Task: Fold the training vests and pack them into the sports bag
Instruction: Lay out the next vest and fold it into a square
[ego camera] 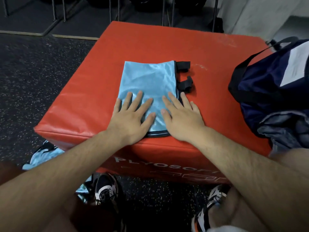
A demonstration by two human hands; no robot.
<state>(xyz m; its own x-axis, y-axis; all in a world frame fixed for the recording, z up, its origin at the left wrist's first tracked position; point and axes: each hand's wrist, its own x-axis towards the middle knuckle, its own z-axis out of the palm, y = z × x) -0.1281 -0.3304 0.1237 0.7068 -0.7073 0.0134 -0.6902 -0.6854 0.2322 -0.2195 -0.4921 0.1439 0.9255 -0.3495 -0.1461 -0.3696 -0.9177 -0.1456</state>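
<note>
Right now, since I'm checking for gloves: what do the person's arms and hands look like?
Both the left hand and right hand are bare: no gloves, rings or watch show. The forearms are bare too, lightly haired, with no sleeve in view.

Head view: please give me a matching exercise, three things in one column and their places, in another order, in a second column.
1. folded light blue mesh vest
2. navy blue fabric sports bag
3. crumpled light blue vests

A. on the speckled floor, left of the red padded box
B. under the left hand and the right hand, both flat
C. at the box's right edge

Pairs: 1-B; 2-C; 3-A
</note>
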